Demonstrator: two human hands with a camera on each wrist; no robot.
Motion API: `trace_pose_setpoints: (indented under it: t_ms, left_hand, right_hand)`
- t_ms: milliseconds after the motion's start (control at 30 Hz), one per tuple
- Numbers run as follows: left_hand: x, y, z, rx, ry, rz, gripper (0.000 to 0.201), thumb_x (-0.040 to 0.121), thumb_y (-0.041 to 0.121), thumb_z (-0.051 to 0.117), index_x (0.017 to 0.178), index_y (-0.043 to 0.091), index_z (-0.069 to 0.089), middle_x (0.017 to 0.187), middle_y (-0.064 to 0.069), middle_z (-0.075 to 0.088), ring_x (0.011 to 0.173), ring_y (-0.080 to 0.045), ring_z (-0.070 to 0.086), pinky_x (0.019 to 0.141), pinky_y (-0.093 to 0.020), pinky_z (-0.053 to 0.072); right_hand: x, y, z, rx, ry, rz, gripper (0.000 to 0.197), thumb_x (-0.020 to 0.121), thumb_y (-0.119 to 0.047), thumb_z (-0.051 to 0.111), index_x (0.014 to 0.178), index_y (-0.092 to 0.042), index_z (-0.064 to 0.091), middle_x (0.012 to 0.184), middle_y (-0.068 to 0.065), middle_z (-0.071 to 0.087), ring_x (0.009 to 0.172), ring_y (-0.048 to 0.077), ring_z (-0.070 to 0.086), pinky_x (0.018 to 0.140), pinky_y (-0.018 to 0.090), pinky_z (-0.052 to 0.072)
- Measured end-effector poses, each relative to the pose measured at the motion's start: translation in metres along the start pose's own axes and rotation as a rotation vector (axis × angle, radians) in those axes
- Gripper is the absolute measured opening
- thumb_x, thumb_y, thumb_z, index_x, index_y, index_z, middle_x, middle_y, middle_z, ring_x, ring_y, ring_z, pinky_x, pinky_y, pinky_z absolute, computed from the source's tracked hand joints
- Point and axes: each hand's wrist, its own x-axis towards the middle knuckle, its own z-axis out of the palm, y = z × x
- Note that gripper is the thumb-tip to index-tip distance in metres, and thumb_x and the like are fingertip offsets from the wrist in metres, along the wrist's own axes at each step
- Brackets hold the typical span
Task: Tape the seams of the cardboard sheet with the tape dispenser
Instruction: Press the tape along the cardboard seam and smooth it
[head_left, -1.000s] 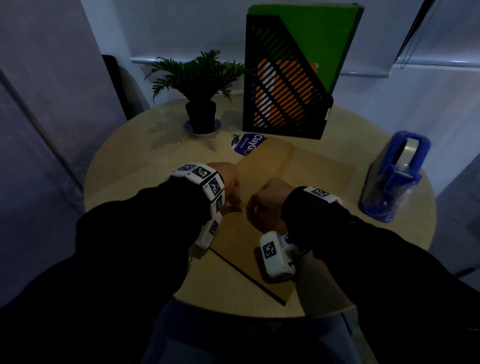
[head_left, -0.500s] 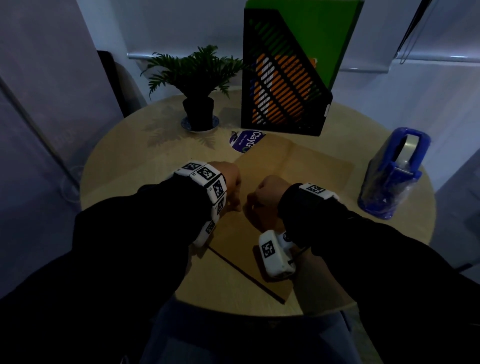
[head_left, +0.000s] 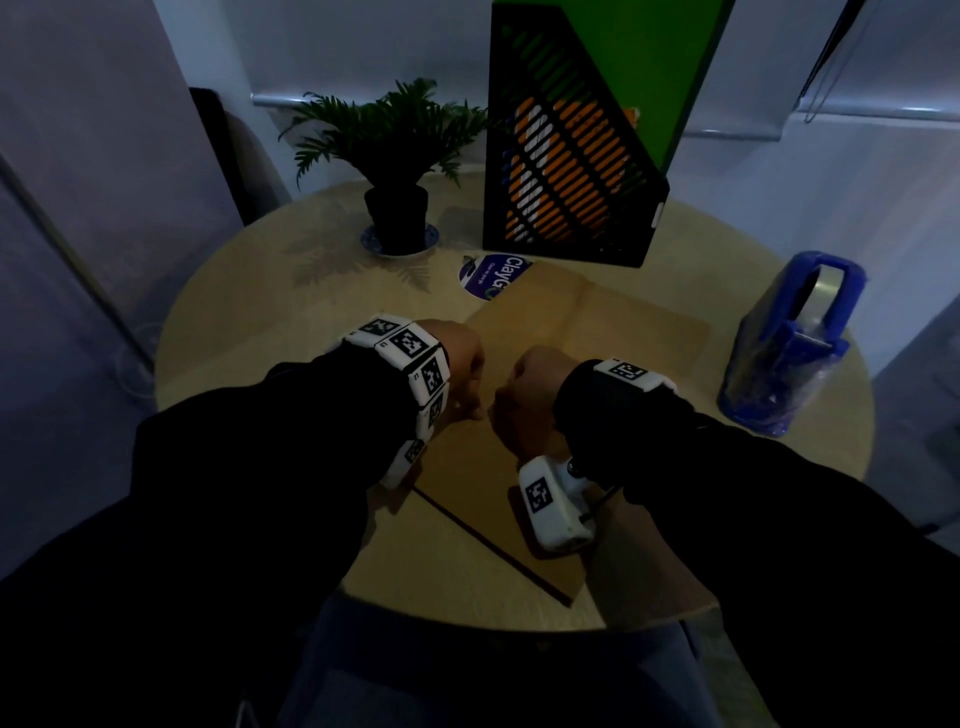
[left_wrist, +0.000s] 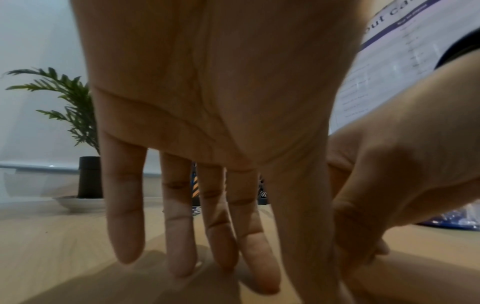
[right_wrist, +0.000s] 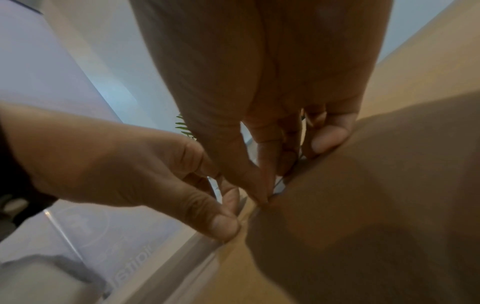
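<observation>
On the tabletop (head_left: 249, 332), the cardboard sheet (head_left: 613, 332) is pressed by the left hand (head_left: 457, 358), fingers (left_wrist: 179, 236) straight; its left edge is pinched by the right hand (head_left: 524, 395). Right of it stands the tape dispenser (head_left: 795, 343), untouched; the sheet could shift if released.

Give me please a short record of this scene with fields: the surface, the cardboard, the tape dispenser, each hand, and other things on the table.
surface: round wooden table
cardboard sheet: lies flat on the table, one crease visible
tape dispenser: blue, stands at the table's right side, apart from the sheet, untouched
left hand: at the sheet's left edge, fingers straight, tips down on the surface
right hand: over the sheet beside the left hand, fingers at the sheet's edge; grip unclear
other things: potted plant, black file holder, round sticker
</observation>
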Motion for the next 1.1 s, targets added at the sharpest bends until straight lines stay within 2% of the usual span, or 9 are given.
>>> trace_pose_setpoints:
  t_ms: [200,433,600,733,833,867,967,1033,1100]
  left_hand:
    - [0.0,-0.002,0.002,-0.083,-0.042,0.027,0.024,0.079,0.033,0.072,0.094,0.015,0.07,0.091,0.003,0.069,0.089,-0.019,0.064,0.071,-0.027,0.046]
    - [-0.002,-0.005,0.003,-0.096,-0.023,0.03,0.022,0.079,0.031,0.071,0.094,0.015,0.071,0.101,-0.001,0.072,0.097,-0.022,0.066,0.08,-0.033,0.051]
    - [-0.007,-0.001,0.001,-0.109,-0.035,0.021,0.028,0.081,0.032,0.071,0.1,0.012,0.07,0.104,-0.002,0.071,0.101,-0.023,0.065,0.086,-0.036,0.051]
    - [-0.007,-0.003,0.002,-0.152,-0.03,0.014,0.027,0.078,0.031,0.074,0.099,0.013,0.072,0.102,-0.002,0.072,0.098,-0.022,0.066,0.08,-0.031,0.05]
    - [-0.006,-0.003,0.001,-0.164,-0.037,0.012,0.028,0.077,0.032,0.075,0.098,0.014,0.072,0.101,-0.001,0.072,0.097,-0.021,0.066,0.079,-0.031,0.05]
    - [-0.006,-0.003,0.001,-0.164,-0.043,0.009,0.027,0.077,0.032,0.075,0.098,0.014,0.071,0.101,-0.001,0.072,0.097,-0.02,0.066,0.078,-0.031,0.049]
    - [-0.006,-0.003,0.0,-0.151,-0.041,0.0,0.027,0.076,0.033,0.076,0.097,0.017,0.071,0.1,0.001,0.071,0.094,-0.019,0.065,0.075,-0.03,0.049]
    - [-0.006,-0.003,0.001,-0.142,-0.037,-0.003,0.026,0.076,0.034,0.076,0.096,0.018,0.071,0.1,0.002,0.07,0.093,-0.019,0.064,0.077,-0.032,0.05]
    - [-0.006,-0.003,0.002,-0.129,-0.037,-0.002,0.023,0.078,0.033,0.075,0.095,0.019,0.07,0.098,0.002,0.069,0.093,-0.018,0.064,0.078,-0.032,0.05]
  right_hand:
    - [0.004,0.0,-0.007,-0.205,-0.077,-0.031,0.023,0.094,-0.033,0.056,0.094,-0.01,0.061,0.093,0.008,0.057,0.084,0.02,0.053,0.074,0.029,0.043]
    - [0.008,0.0,-0.017,-0.048,-0.113,0.016,0.036,0.095,-0.035,0.055,0.07,-0.01,0.051,0.065,0.004,0.049,0.057,0.015,0.045,0.06,0.026,0.042]
    - [0.023,-0.009,-0.012,-0.209,-0.101,0.075,0.054,0.075,-0.063,0.066,0.083,-0.01,0.06,0.081,0.005,0.061,0.076,0.022,0.059,0.075,0.03,0.049]
    - [0.021,-0.009,-0.016,-0.088,-0.12,0.037,0.028,0.089,-0.023,0.066,0.068,-0.015,0.049,0.073,0.002,0.053,0.064,0.013,0.051,0.066,0.024,0.047]
    - [0.026,-0.013,-0.018,-0.274,-0.157,0.073,0.05,0.082,-0.059,0.062,0.092,-0.01,0.056,0.092,0.008,0.061,0.085,0.024,0.057,0.08,0.033,0.048]
    - [0.028,-0.011,-0.02,-0.294,-0.16,0.061,0.05,0.081,-0.059,0.063,0.094,-0.01,0.057,0.092,0.008,0.061,0.086,0.024,0.058,0.081,0.032,0.048]
    - [0.027,-0.005,-0.023,-0.137,-0.174,0.017,0.021,0.09,-0.019,0.065,0.073,-0.013,0.054,0.077,0.003,0.057,0.067,0.014,0.058,0.068,0.025,0.053]
    - [0.024,-0.006,-0.024,-0.147,-0.2,-0.002,0.015,0.093,-0.021,0.061,0.085,-0.008,0.062,0.083,0.005,0.06,0.071,0.017,0.059,0.069,0.023,0.051]
    - [0.023,-0.01,-0.024,-0.254,-0.25,-0.002,0.039,0.095,-0.038,0.056,0.113,-0.004,0.065,0.097,0.006,0.062,0.079,0.018,0.057,0.076,0.025,0.047]
